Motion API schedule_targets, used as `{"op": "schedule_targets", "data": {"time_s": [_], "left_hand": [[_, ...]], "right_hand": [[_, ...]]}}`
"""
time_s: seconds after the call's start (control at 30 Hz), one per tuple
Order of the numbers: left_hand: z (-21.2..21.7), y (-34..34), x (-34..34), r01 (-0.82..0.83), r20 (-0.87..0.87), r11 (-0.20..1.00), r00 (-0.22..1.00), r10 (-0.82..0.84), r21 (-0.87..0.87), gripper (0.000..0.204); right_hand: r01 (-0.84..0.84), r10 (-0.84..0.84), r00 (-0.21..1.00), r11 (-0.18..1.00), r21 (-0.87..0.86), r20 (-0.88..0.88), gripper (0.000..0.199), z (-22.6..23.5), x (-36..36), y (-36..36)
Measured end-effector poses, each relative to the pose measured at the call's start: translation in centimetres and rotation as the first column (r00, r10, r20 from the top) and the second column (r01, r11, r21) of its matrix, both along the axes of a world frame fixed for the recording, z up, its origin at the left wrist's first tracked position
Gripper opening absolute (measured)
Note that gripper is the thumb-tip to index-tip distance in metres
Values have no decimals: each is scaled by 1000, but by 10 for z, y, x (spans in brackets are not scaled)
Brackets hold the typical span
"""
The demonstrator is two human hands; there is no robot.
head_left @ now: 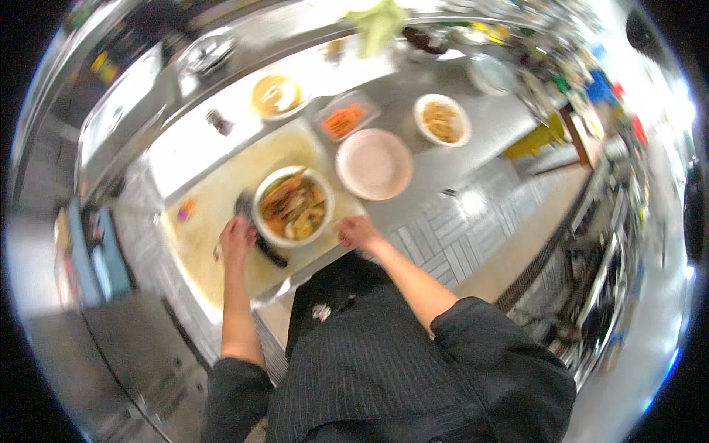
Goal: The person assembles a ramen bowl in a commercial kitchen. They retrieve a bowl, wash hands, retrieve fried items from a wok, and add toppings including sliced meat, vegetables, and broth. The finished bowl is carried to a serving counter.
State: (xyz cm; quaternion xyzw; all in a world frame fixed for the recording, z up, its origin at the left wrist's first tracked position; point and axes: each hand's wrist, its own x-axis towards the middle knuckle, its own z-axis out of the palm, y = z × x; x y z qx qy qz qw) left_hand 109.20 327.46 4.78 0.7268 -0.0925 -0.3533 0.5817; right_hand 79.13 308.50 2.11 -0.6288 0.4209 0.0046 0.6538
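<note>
A round white bowl (330, 210) of mixed food (292, 199), browned strips and pale pieces, stands on a yellowed cutting board (199, 255). Left of the bowl lies a knife, its black handle (271, 254) pointing toward me. My left hand (237, 236) is beside that knife, fingers curled; blur hides what is in them. At the board's right edge, just off the bowl's lower right side, my right hand (357, 232) is closed, and its fingertips are too blurred to show anything held. A small orange and purple item (186, 210) rests on the board's left part.
Right of the board sits an empty pale pink bowl (374, 164). Behind are a clear tub of orange shreds (344, 119), a bowl of pale brown pieces (441, 122) and a yellow-filled bowl (277, 94). A green cloth (375, 28) hangs at the back. Cluttered racks (591, 295) stand right.
</note>
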Motion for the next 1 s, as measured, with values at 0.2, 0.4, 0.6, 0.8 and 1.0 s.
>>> {"op": "schedule_targets", "data": {"time_s": [0.2, 0.4, 0.6, 0.8, 1.0], "left_hand": [[11, 100, -20, 8, 295, 998, 955, -26, 62, 38], [12, 346, -19, -316, 323, 923, 916, 237, 220, 24], [169, 607, -32, -701, 763, 394, 646, -4, 595, 55], [315, 768, 4, -723, 774, 297, 516, -368, 623, 51], [336, 891, 22, -853, 845, 60, 501, -186, 519, 66]], "right_hand": [[-60, 23, 996, 879, -473, -85, 32, -18, -47, 47], [-430, 389, 901, 863, -265, -194, 40, -65, -100, 91], [-847, 639, 532, 396, -355, -555, 65, -118, -144, 110], [-833, 643, 547, 482, -273, -535, 65, -113, -138, 138], [-799, 608, 601, 452, -396, -519, 59, -21, -100, 231]]}}
